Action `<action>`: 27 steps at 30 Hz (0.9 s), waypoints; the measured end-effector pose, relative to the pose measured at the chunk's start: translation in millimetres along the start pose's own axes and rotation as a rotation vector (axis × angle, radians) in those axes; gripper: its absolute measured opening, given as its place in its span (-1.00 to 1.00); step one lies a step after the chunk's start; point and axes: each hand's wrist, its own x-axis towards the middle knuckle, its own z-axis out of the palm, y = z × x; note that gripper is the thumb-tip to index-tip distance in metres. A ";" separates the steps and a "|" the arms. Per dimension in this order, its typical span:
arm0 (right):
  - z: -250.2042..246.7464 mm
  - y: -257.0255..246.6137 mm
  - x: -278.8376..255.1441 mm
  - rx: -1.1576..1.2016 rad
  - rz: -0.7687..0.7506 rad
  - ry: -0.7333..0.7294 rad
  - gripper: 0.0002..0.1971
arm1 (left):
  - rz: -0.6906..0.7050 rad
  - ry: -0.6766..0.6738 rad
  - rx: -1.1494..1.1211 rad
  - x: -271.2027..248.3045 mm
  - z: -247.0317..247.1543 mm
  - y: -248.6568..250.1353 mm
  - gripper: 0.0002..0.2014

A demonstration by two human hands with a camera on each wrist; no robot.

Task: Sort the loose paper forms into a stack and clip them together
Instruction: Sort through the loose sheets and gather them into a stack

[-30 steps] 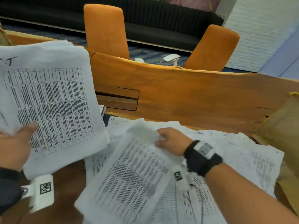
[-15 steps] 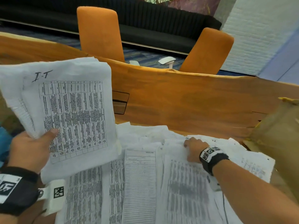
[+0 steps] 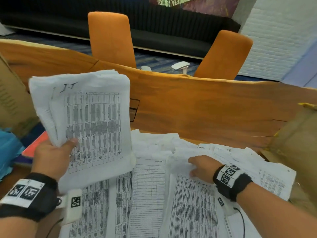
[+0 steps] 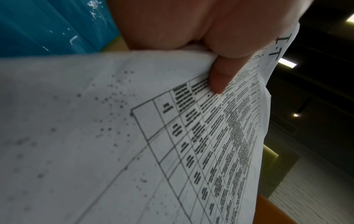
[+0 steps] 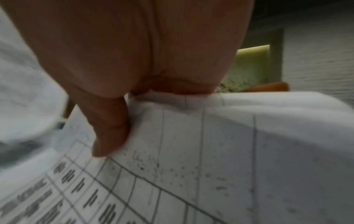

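Orange chairs (image 3: 111, 38) and a dark sofa sit behind the long wooden surface (image 3: 205, 107). Far left: blue plastic (image 3: 8, 148) and a cardboard box (image 3: 10, 100). Left hand (image 3: 51, 157) grips the gathered stack (image 3: 89, 117), thumb pressed over the printed grid, sheets raised and tilted toward the person, probably to keep them clear of the spread while more are added. Loose forms (image 3: 149, 186) lie overlapping across the surface below. Right hand (image 3: 202, 167) pinches the top edge of one sheet (image 3: 193, 203), thumb on top, seemingly the next pick. Brown bag (image 3: 298, 148) at far right. No clip seen.
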 end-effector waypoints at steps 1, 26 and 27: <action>-11.1 -10.7 -9.4 -0.016 -0.057 0.013 -0.74 | -0.001 -0.023 0.011 2.6 2.8 -3.0 -0.95; -109.3 -103.4 -48.0 0.266 -0.508 1.027 -0.78 | 0.245 -0.401 0.043 -70.1 81.9 36.7 -0.80; -100.7 -97.7 -45.7 0.409 -0.459 1.165 -0.64 | 0.230 -0.381 0.003 -70.4 84.8 34.1 -0.80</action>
